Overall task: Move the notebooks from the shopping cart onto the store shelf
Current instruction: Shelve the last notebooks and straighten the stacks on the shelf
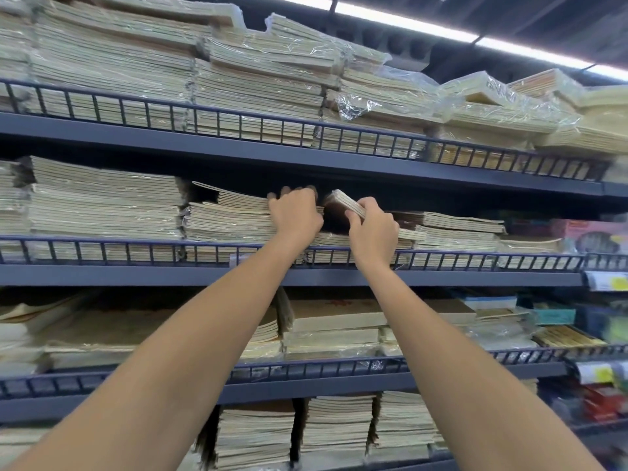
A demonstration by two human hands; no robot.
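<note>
Both arms reach up to the second blue shelf [292, 277], which is packed with cream notebook stacks. My right hand [373, 229] grips a thin bundle of brown-covered notebooks [345, 202], tilted with one end up over a dark gap in the row. My left hand [295, 212] curls its fingers over the top of the notebook stack [231, 215] just left of that gap. The shopping cart is out of view.
A wire rail [136, 248] runs along each shelf front. Plastic-wrapped notebook stacks [390, 93] fill the top shelf, and more stacks [333, 326] sit on the lower shelves. Colourful boxes [591, 234] and yellow price tags [608, 282] are at the right.
</note>
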